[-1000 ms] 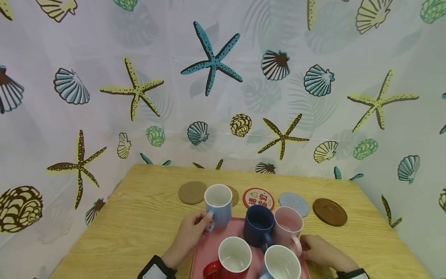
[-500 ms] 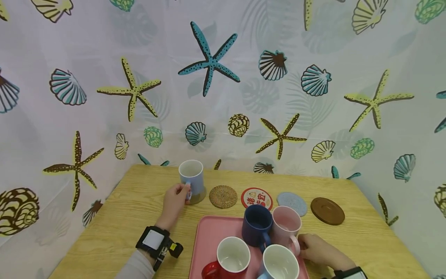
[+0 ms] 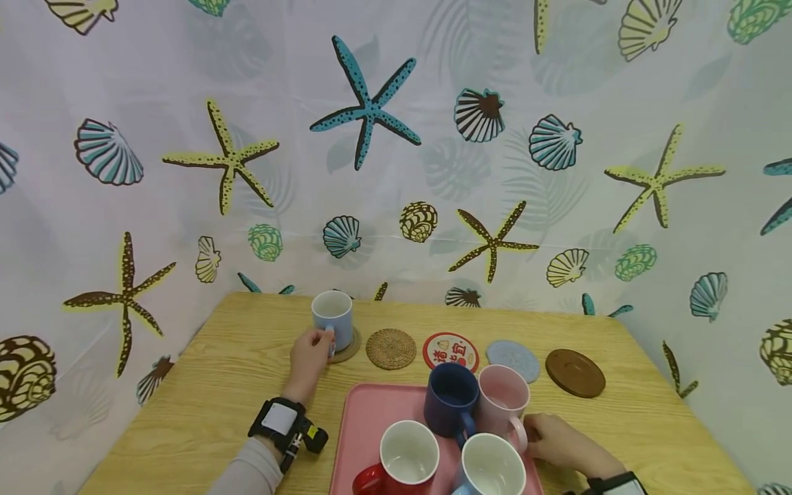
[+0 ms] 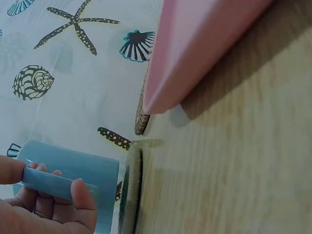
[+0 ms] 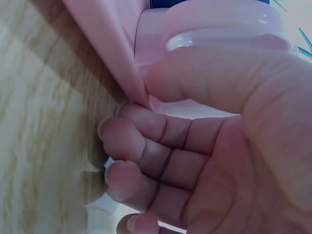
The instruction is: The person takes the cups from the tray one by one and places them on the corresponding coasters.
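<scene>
By its handle, my left hand [image 3: 309, 359] holds a light blue mug [image 3: 333, 323] at the back left, thumb and fingers curled round the handle [image 4: 56, 183]. The upright mug overlaps a round tan woven coaster [image 3: 350, 350]; in the left wrist view its base is right at the coaster's top. My right hand [image 3: 559, 443] grips the right rim of a pink tray [image 3: 371, 402], thumb over the rim and fingers outside it in the right wrist view. On the tray stand a navy mug [image 3: 450, 402], a pink mug [image 3: 498, 405], a red mug [image 3: 405, 474] and another light blue mug [image 3: 479, 481].
Right of the tan coaster, a row runs along the back: a brown woven coaster [image 3: 391, 348], a red-rimmed printed coaster [image 3: 450, 350], a grey-blue coaster [image 3: 515, 361] and a dark brown coaster [image 3: 575, 372]. A shell-patterned curtain [image 3: 371, 206] hangs behind the wooden table [image 3: 204, 392].
My left hand has carried the light blue mug from the tray's back left corner leftward and back, then lowered it to the tan coaster. My right hand stays at the tray's rim.
</scene>
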A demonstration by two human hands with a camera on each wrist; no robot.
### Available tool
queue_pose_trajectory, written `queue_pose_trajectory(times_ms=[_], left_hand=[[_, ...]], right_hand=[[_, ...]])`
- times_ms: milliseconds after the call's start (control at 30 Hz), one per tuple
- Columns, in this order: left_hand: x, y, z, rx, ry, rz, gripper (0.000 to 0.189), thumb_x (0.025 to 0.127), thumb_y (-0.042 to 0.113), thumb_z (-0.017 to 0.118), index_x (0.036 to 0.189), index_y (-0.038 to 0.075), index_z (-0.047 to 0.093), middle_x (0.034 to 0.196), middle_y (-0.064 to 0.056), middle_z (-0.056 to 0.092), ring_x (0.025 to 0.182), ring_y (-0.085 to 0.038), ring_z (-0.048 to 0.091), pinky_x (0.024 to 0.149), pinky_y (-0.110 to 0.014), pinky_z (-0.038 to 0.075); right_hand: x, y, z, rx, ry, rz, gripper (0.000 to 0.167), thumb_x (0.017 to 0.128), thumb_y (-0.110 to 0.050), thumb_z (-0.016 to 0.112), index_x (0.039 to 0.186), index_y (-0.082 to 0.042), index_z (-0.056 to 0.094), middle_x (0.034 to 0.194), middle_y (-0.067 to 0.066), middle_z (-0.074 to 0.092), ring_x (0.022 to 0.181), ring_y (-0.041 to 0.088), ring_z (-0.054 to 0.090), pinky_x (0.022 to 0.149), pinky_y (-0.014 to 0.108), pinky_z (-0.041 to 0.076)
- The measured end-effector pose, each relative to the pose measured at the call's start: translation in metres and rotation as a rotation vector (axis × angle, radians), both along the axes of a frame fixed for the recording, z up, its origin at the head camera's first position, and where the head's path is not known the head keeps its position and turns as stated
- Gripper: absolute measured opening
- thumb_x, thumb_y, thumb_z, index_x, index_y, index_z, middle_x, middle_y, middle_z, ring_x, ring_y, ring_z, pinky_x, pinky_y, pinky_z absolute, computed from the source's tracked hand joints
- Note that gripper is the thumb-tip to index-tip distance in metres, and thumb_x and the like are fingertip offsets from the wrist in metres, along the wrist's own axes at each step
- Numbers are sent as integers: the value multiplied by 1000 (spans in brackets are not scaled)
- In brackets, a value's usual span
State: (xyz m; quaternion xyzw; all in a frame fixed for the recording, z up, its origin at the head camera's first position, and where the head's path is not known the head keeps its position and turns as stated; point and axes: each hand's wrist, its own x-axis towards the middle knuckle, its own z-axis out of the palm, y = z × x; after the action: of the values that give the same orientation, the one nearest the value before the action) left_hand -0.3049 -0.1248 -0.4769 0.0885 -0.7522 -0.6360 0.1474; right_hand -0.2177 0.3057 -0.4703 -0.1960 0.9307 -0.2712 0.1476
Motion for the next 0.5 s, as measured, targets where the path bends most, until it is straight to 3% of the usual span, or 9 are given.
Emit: queue_pose_trajectory(times_ms=[133,333,500], left_hand=[[-2,0,-4,1,-47,3,29,98,23,55,91,-3,65,77,-6,59,64,-11,53,57,-21,44],[-3,-2,-8,3,-92,-46,31,100,24,54,98,-5,64,86,-9,60,69,-12,54,62,-25,49],[4,-11,-2,-183,-79,-64,32,99,25,52,111,-3,62,106,-17,62,89,-22,60,75,-31,51]], right_hand=[[0,0,0,-2,-6,-3,14,80,-14,67,77,-10,55,68,-4,46,62,4,41,55,23,32],[1,0,1,-14,-16,-4,12,79,-14,67,78,-9,55,69,-4,48,63,4,42,56,24,33],[1,-1,0,-14,-17,-15,13,79,-14,67,78,-9,55,69,-3,48,63,5,42,56,23,33]])
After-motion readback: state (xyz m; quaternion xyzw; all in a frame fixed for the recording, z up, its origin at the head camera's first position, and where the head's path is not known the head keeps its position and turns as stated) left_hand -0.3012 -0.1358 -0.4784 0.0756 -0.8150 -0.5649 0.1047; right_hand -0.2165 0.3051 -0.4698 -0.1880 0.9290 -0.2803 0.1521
